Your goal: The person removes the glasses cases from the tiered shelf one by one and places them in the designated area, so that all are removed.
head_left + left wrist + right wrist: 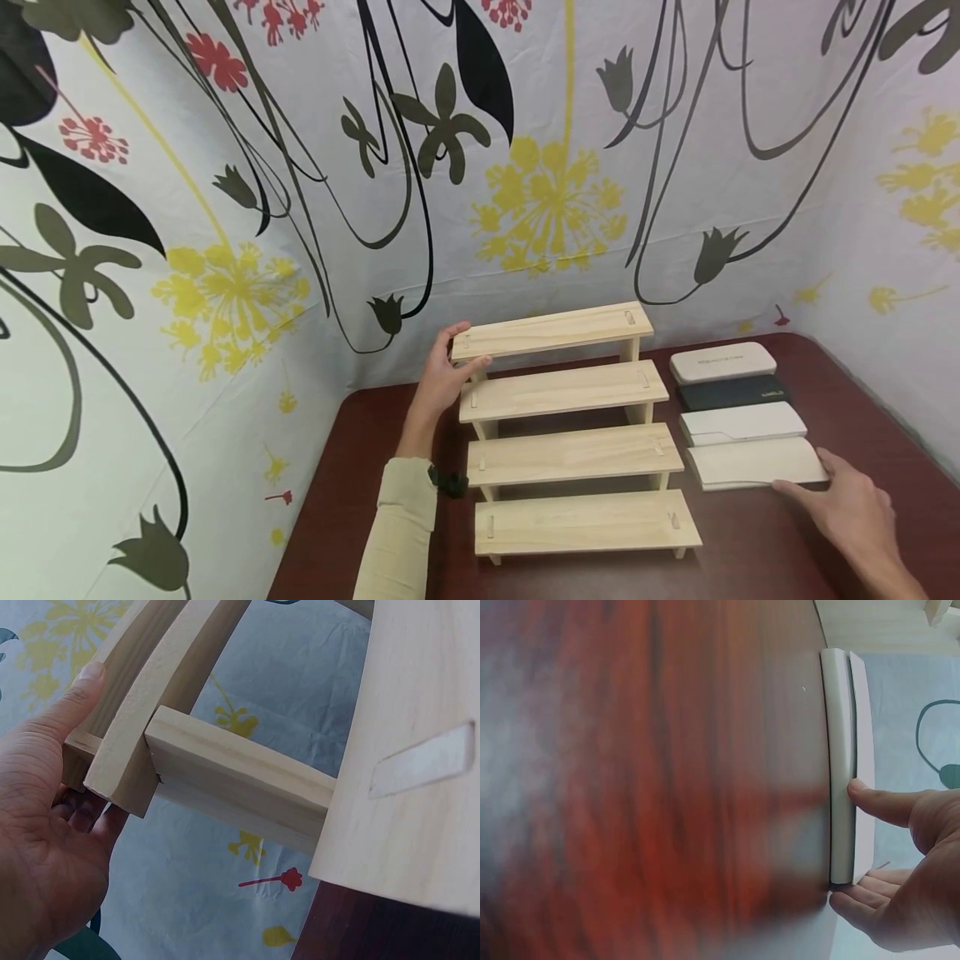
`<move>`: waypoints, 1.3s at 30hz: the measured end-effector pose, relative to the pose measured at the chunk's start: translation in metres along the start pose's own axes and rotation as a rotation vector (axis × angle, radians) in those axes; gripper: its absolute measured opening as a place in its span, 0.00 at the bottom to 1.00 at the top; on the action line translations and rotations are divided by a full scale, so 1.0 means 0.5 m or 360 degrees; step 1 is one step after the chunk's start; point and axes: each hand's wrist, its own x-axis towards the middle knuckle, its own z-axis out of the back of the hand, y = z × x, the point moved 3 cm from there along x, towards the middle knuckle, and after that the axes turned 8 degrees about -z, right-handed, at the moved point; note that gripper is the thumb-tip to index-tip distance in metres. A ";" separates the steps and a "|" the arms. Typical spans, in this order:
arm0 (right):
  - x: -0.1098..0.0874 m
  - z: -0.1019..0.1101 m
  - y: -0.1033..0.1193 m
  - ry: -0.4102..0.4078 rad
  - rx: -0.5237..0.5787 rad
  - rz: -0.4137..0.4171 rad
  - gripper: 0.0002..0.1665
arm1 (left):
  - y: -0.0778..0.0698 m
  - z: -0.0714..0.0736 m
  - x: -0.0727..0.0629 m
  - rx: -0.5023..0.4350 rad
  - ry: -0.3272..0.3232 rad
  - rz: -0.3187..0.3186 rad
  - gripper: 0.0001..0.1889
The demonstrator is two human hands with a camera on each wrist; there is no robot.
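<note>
A pale wooden display rack (573,456) with stepped shelves stands on the table. My left hand (444,375) grips the left end of its highest shelf, thumb at the front and fingers behind. Close up in the left wrist view, the left hand (56,825) holds the wooden end piece (124,776). To the right of the rack, my right hand (851,500) is at the right end of the nearest cream case (753,465), which looks like a glasses case. The right wrist view shows the thumb (885,804) on the case's front edge (841,832) and the fingers around its end.
Behind the nearest case lie a white case (742,423), a dark case (731,392) and a rounded white case (722,362) with lettering, in a column. Flower-patterned cloth (525,233) hangs around the dark red table (360,492).
</note>
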 end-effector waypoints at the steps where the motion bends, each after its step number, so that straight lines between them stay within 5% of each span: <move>1: 0.001 0.000 -0.001 0.0005 -0.0003 0.0010 0.53 | 0.001 0.000 0.000 0.0001 -0.0001 0.0001 0.42; 17: 0.006 0.004 -0.007 -0.0061 0.0011 0.0124 0.44 | 0.000 0.001 -0.003 -0.0016 -0.0012 0.0010 0.42; 39: 0.019 0.017 -0.026 -0.0007 0.0067 -0.0013 0.34 | 0.000 -0.002 -0.002 -0.0043 -0.0035 0.0091 0.42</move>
